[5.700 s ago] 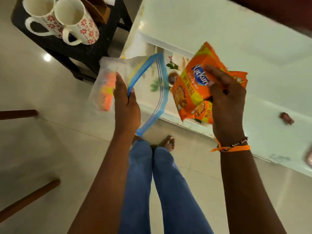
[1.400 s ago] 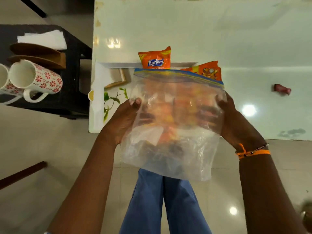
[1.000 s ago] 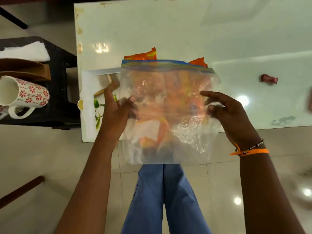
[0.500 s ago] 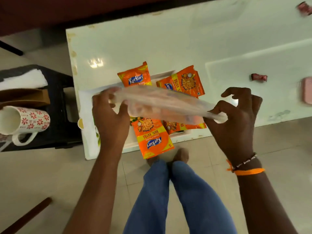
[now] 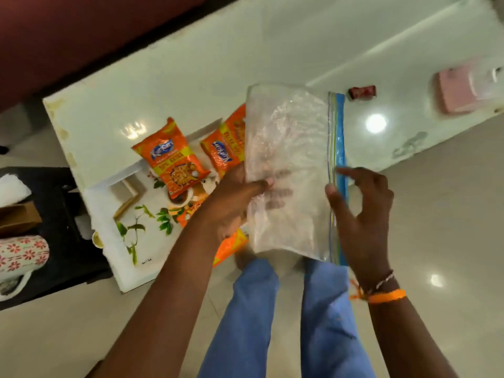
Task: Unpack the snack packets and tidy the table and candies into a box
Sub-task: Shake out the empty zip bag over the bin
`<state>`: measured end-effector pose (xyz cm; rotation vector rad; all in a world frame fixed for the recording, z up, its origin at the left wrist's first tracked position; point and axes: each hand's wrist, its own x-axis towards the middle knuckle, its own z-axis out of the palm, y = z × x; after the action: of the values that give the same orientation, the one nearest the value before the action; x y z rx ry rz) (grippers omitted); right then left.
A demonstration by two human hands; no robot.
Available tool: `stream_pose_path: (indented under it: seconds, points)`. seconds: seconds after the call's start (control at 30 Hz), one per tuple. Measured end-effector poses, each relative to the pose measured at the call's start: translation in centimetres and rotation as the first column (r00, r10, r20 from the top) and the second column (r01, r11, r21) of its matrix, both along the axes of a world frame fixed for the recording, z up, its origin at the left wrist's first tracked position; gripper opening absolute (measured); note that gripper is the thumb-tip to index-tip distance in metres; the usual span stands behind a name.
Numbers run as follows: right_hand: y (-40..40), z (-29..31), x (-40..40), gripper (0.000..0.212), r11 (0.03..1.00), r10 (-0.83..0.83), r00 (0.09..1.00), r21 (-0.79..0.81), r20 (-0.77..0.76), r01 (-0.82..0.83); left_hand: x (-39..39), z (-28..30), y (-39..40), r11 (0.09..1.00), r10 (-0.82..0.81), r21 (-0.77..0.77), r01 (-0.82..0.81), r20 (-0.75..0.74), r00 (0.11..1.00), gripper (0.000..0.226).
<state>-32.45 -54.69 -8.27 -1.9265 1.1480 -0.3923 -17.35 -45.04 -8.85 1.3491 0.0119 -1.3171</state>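
I hold an empty clear zip bag (image 5: 289, 165) over the white table's (image 5: 218, 66) front edge, its blue zip strip turned to the right. My left hand (image 5: 231, 203) grips the bag's left side, fingers behind the plastic. My right hand (image 5: 360, 214) pinches the zip edge between thumb and fingers. Orange snack packets lie on the table: one (image 5: 171, 156) left of the bag, one (image 5: 226, 145) partly behind it, and another (image 5: 229, 246) under my left wrist. A small dark red candy (image 5: 362, 91) lies beyond the bag at the right.
A pink box (image 5: 463, 88) sits at the table's far right. A black side stand (image 5: 54, 241) on the left holds floral mugs (image 5: 21, 252), a brown holder and white tissue. A dark red sofa runs along the top left. My legs in blue trousers are below.
Over the last seconds the packets went from inside the bag to lying on the table. The bag, flat and horizontal half a second ago, is now turned with its zip edge to the right.
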Motion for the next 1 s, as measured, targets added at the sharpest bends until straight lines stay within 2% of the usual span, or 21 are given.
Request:
stream_pose_path:
  seconds: [0.03, 0.07, 0.1, 0.17, 0.23, 0.3, 0.37, 0.47, 0.53, 0.6, 0.67, 0.7, 0.77, 0.83, 0.9, 0.97, 1.0]
  points:
    - [-1.7, -0.3, -0.5, 0.042, 0.980, -0.135, 0.989, 0.137, -0.057, 0.142, -0.5, -0.1, -0.9, 0.999, -0.044, -0.033, 0.043, -0.032, 0.999, 0.043]
    - [-3.5, -0.8, -1.2, 0.051, 0.913, -0.216, 0.970, 0.328, -0.114, 0.242, -1.1, -0.3, -1.8, 0.995, -0.088, -0.060, 0.085, -0.055, 0.995, 0.043]
    - [-5.1, -1.2, -1.9, 0.053, 0.791, -0.251, 0.960, 0.544, -0.127, 0.279, -1.6, -0.5, -2.5, 0.989, -0.124, -0.086, 0.118, -0.071, 0.990, 0.041]
    - [-7.8, -1.3, -4.0, 0.033, 0.458, -0.279, 0.959, 0.871, -0.050, 0.179, -3.3, -0.7, -4.8, 0.976, -0.197, -0.120, 0.183, -0.113, 0.974, 0.040]
    - [-9.8, -1.5, -6.4, 0.022, 0.260, -0.369, 0.929, 0.962, 0.014, 0.089, -5.2, -1.1, -7.3, 0.973, -0.222, -0.092, 0.210, -0.147, 0.964, 0.039]
    - [-11.4, -1.8, -8.5, 0.012, 0.217, -0.475, 0.880, 0.972, 0.030, 0.085, -6.7, -1.8, -9.8, 0.972, -0.234, 0.011, 0.236, -0.101, 0.967, 0.034]
    - [-13.4, -2.2, -10.8, 0.021, 0.207, -0.541, 0.840, 0.973, 0.026, 0.103, -8.3, -2.4, -12.5, 0.950, -0.288, 0.113, 0.290, -0.039, 0.957, 0.029]
    - [-16.4, -2.5, -13.5, 0.025, 0.297, -0.566, 0.821, 0.949, 0.082, 0.109, -10.9, -2.5, -16.5, 0.929, -0.339, 0.136, 0.346, -0.066, 0.938, 0.033]
    - [-19.0, -2.2, -15.1, 0.020, 0.366, -0.564, 0.816, 0.924, 0.123, 0.113, -12.7, -2.0, -19.5, 0.904, -0.369, 0.203, 0.375, -0.071, 0.927, 0.036]
    - [-21.6, -1.5, -16.3, 0.015, 0.538, -0.443, 0.878, 0.837, 0.182, 0.098, -14.0, -1.7, -22.3, 0.884, -0.364, 0.307, 0.353, -0.022, 0.931, 0.042]
    - [-24.3, -1.0, -17.7, 0.030, 0.762, -0.275, 0.929, 0.645, 0.248, 0.053, -14.6, -1.6, -25.4, 0.928, -0.241, 0.263, 0.263, -0.115, 0.964, 0.035]
    - [-25.5, -0.8, -18.3, 0.037, 0.834, -0.216, 0.946, 0.550, 0.240, 0.051, -14.8, -1.5, -26.9, 0.940, -0.206, 0.232, 0.250, -0.196, 0.959, 0.033]
    - [-27.9, -1.0, -18.9, 0.034, 0.906, -0.168, 0.961, 0.418, 0.220, 0.062, -15.1, -1.6, -29.2, 0.903, -0.314, 0.215, 0.371, -0.260, 0.913, 0.042]
    - [-30.1, -1.3, -19.2, 0.030, 0.938, -0.181, 0.965, 0.330, 0.188, 0.112, -15.5, -2.1, -31.3, 0.806, -0.519, 0.204, 0.555, -0.207, 0.829, 0.072]
    - [-31.8, -1.7, -19.2, 0.031, 0.922, -0.260, 0.940, 0.345, 0.221, 0.174, -15.8, -2.4, -33.0, 0.742, -0.634, 0.178, 0.646, -0.127, 0.763, 0.103]
    - [-33.1, -2.1, -19.2, 0.032, 0.816, -0.472, 0.840, 0.494, 0.267, 0.302, -15.8, -3.0, -34.6, 0.778, -0.613, 0.139, 0.613, -0.053, 0.789, 0.110]
    - [-33.8, -2.1, -19.1, 0.029, 0.701, -0.609, 0.746, 0.622, 0.269, 0.348, -15.7, -3.1, -35.5, 0.812, -0.574, 0.114, 0.572, -0.019, 0.819, 0.110]
